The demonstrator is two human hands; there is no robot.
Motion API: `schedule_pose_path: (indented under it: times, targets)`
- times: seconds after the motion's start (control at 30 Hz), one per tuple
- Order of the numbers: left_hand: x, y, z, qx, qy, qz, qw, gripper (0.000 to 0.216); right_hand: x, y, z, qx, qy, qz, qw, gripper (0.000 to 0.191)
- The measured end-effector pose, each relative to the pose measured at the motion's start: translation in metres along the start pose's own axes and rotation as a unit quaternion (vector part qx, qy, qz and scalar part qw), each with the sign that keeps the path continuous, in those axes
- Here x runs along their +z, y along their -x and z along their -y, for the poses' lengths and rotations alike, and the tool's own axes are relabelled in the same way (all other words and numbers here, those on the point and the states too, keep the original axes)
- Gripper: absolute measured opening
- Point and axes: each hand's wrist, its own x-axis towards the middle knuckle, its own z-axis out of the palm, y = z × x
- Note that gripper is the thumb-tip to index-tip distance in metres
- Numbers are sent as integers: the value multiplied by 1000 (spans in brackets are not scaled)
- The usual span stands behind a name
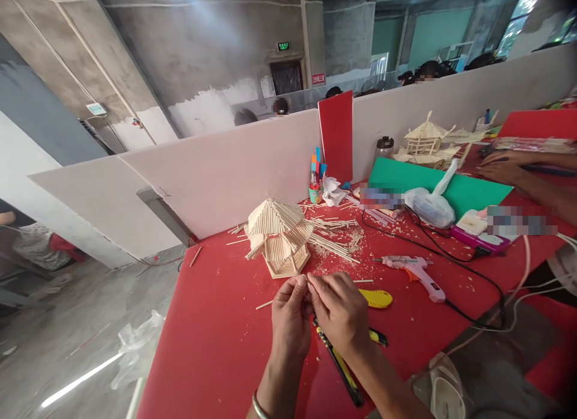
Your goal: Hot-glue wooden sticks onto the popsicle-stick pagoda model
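1. The left hand point(288, 314), a silvery bangle point(258, 405) on its wrist, has thumb and curled fingers pinched together; I cannot tell what, if anything, they grip.
2. The right hand point(340, 308) meets it fingertip to fingertip, its fingers bent inward in a pinch too; anything between them is hidden or too small to tell.
3. At 11 o'clock from the hands, just beyond the fingertips, a pale wooden-stick model pavilion with a peaked roof point(276, 226) stands upright on the red tabletop point(211, 341).
4. At 1 o'clock, thin pale wooden sticks point(336, 247) lie loose among shavings.
5. Between 3 and 4 o'clock, beside the right hand, is a rounded yellow plastic handle point(378, 298).
6. At 5 o'clock, a long yellow-and-black tool point(347, 380) lies partly under the right hand and forearm.
7. At 3 o'clock, farther off, lies a pink-and-white glue gun point(419, 270) with a black cord.
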Motion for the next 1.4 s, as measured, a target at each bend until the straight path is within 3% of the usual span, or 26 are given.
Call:
schedule_pose_path:
  times: [0.37, 0.53, 0.63, 0.83, 1.07, 1.27, 1.33, 1.4]
  targets:
    - [-4, -4, 2, -75, 30, 53, 995, 31, 12, 5, -1, 41, -70, -65, 995, 32]
    - [-3, -3, 0, -36, 22, 24, 999, 33, 13, 9, 2, 45, -90, -43, 994, 37]
    - [-2, -1, -2, -26, 3, 22, 999, 36, 13, 8, 1, 91, -137, -33, 986, 36]
    - [-1, 1, -3, -17, -49, 61, 997, 35, 7, -3, -7, 190, -287, 91, 935, 26]
    - [-2, 1, -1, -12, -64, 71, 995, 35, 5, -5, -9, 248, -339, 96, 902, 25]
    - [-3, 1, -1, 1, -72, 49, 996, 37, 5, -4, -14, 204, -267, 75, 939, 28]
    - [-2, 0, -1, 11, -69, 36, 997, 38, -8, -2, -31, 189, -183, 54, 963, 31]
    - [-2, -1, -2, 20, -64, 25, 997, 39, -30, 3, -59, 213, -30, 8, 977, 28]
